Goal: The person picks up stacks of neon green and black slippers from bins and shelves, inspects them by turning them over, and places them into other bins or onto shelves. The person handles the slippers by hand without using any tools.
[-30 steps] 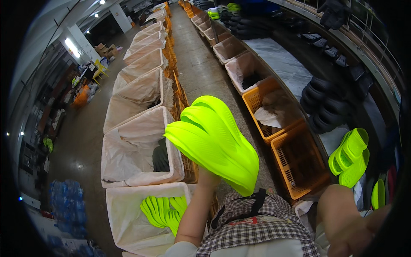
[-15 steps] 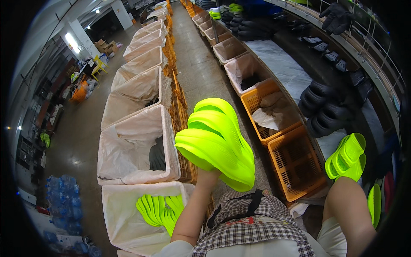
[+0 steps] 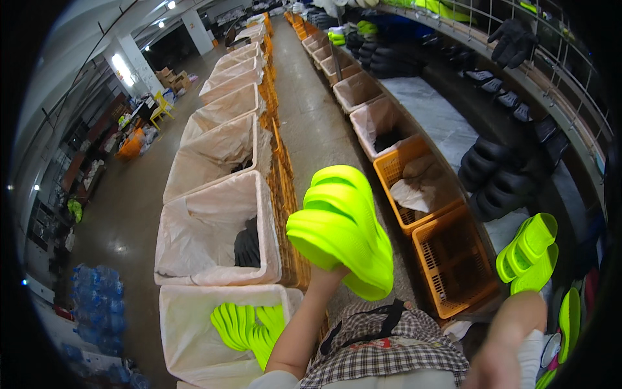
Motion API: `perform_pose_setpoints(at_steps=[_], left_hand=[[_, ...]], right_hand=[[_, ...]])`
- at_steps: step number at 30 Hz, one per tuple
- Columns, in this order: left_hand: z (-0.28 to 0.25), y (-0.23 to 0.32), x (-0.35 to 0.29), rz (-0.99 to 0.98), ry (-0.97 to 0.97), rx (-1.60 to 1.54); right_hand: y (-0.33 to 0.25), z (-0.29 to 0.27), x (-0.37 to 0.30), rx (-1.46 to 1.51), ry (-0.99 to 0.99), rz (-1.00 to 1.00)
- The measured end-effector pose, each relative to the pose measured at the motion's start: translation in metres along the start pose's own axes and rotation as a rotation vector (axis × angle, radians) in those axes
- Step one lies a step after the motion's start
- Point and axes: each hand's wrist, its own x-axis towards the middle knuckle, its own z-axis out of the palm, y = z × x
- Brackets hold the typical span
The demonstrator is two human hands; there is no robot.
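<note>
My left hand (image 3: 329,275) is closed around a bunch of neon-yellow slip-on shoes (image 3: 346,227), held up in front of my apron. Its fingers are mostly hidden beneath the shoes. At the lower right, my right arm is bent, and my right hand (image 3: 494,371) is smeared by motion, so its fingers and anything in them cannot be made out. Neon slides (image 3: 530,249) lie on the bench beyond my right elbow. More neon shoes (image 3: 243,327) stand in a lined bin (image 3: 184,363) beside my left forearm.
A row of lined bins (image 3: 170,240) runs away on the left. Orange crates (image 3: 447,310) line the right side of the aisle (image 3: 317,104). Black shoes (image 3: 492,188) sit on the bench, below a wire rack (image 3: 564,71). Bottles (image 3: 97,305) are stacked at far left.
My left hand and its neon shoes have shifted slightly right and down in view. My right hand has come into view at the lower edge. The whole scene has shifted a little.
</note>
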Motion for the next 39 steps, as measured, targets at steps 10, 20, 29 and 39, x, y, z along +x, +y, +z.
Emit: perform_pose_setpoints(at_steps=[10,20,29,39], left_hand=[[0.000,0.020,0.005,0.078,-0.206,0.077],[0.003,0.006,0.016,0.558,-0.455,0.426],[0.054,0.025,0.001,-0.676,-0.142,-0.990],[0.031,0.018,-0.003,-0.494,-0.113,-0.812]], right_hand=[[0.052,0.128,-0.127,0.807,0.000,1.025],[0.051,0.154,-0.140,1.634,0.566,1.301],[0.063,0.150,-0.144,1.952,0.929,1.111],[0.037,0.130,-0.141,1.435,0.437,1.222]])
